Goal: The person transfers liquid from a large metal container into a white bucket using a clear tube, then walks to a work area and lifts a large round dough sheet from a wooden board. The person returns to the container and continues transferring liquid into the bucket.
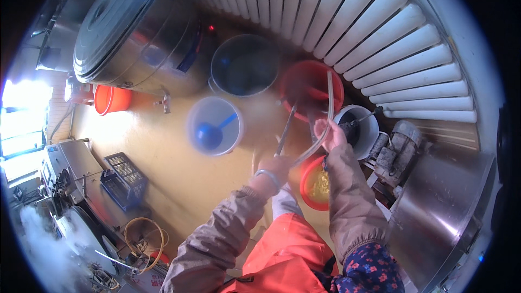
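Observation:
My left hand [274, 169], with a pale band at its wrist, is closed round a thin grey rod [286, 130]. The rod slants up into a red bucket [304, 80], whose inside is blurred by steam. My right hand [331, 138] is curled at a pale, see-through hose [330, 97]. One stretch of the hose hangs into the red bucket; the other bends down toward my left hand. Below my right forearm is a red basin [305, 191] holding something yellow. A white bucket [370, 130] with a dark thing inside stands beside my right hand.
A white tub [196, 119] holds a blue ladle [210, 135]. Behind it are a large dark pot [244, 65] and a big lidded steel vat [157, 38]. An orange bucket [112, 99] and blue crate [125, 180] sit left. A motor [399, 152] and steel tank [442, 211] stand right.

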`<act>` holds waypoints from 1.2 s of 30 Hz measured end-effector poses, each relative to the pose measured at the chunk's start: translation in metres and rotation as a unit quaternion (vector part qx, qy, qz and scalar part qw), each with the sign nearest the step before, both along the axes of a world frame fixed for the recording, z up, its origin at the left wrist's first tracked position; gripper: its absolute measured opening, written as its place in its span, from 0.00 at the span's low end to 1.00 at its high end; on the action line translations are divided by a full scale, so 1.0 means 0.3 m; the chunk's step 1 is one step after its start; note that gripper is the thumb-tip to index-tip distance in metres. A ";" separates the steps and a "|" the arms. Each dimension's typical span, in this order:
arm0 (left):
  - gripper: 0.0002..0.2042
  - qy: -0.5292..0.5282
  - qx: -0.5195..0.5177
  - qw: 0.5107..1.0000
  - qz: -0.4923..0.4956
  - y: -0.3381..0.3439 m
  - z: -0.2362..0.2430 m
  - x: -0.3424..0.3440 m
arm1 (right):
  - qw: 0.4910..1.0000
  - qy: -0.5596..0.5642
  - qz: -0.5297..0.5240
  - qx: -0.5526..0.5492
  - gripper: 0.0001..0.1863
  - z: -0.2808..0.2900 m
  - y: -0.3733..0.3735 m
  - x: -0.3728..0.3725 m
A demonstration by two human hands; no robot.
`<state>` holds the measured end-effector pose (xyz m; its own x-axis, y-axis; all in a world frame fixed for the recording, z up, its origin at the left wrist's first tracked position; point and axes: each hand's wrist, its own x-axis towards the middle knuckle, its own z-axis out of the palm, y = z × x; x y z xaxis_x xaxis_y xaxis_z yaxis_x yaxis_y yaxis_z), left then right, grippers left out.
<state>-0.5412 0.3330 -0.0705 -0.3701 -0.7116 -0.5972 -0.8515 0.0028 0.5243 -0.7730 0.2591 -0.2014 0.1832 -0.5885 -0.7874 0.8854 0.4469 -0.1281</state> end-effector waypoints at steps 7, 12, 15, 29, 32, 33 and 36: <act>0.12 -0.001 -0.005 0.999 0.036 -0.103 -0.067 -0.077 | 0.990 -0.023 0.016 -0.140 0.09 0.111 0.189 0.185; 0.21 0.168 0.000 0.965 0.201 -0.059 -0.210 -0.028 | 0.990 0.079 0.070 -0.091 0.08 0.092 0.131 0.154; 0.35 0.177 0.017 0.943 0.280 0.028 -0.336 0.017 | 0.983 0.124 0.103 -0.091 0.09 0.087 0.090 0.125; 0.20 0.338 0.184 0.842 0.379 0.061 -0.369 -0.021 | 0.956 0.147 0.114 -0.227 0.15 0.249 0.064 0.066; 0.16 0.448 0.205 0.738 0.462 0.086 -0.358 -0.045 | 0.958 0.137 0.111 -0.227 0.16 0.245 0.055 0.049; 0.15 0.435 0.221 0.728 0.482 0.097 -0.354 -0.050 | 0.960 0.133 0.108 -0.220 0.16 0.232 0.049 0.040; 0.14 0.474 0.212 0.747 0.415 0.162 -0.295 -0.035 | 0.977 0.067 0.086 -0.182 0.16 0.154 0.025 0.036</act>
